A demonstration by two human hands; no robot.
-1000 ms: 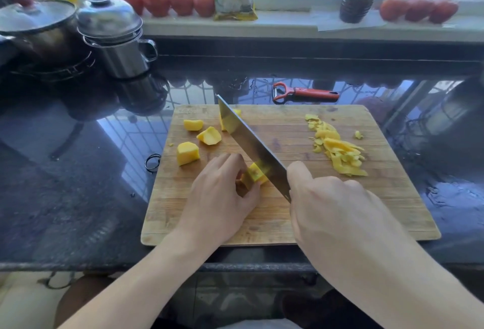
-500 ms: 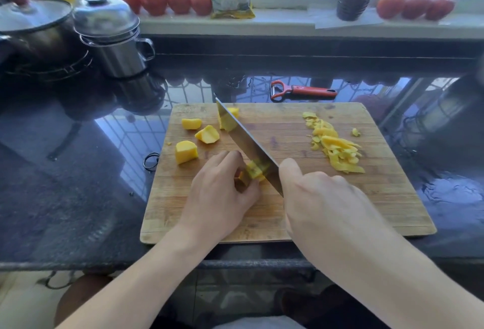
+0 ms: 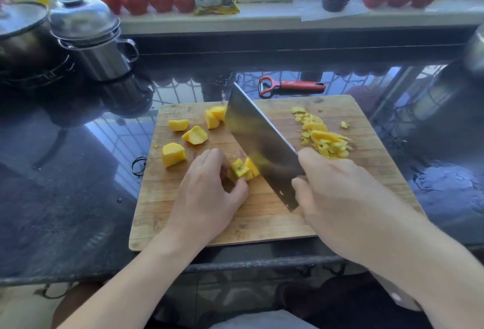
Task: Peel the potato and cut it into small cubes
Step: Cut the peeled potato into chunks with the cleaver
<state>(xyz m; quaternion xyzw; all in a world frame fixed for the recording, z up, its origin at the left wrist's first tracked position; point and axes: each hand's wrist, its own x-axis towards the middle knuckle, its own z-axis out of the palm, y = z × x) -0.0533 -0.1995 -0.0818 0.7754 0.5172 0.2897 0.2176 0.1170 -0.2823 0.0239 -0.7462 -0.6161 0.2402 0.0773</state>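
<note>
Potato piece [image 3: 242,168] at left hand [image 3: 207,197] fingertips — cleaver [image 3: 262,142] just beside.

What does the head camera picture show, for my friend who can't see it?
Two hands cut a yellow potato on a wooden cutting board: the right hand holds a cleaver, the left hand steadies a potato piece. Potato chunks lie left, peels right, a red peeler behind.

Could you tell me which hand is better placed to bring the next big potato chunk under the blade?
Left. The left hand rests beside the large yellow potato chunk on the wooden cutting board. The right hand is occupied gripping the steel cleaver, on the far side.
</note>
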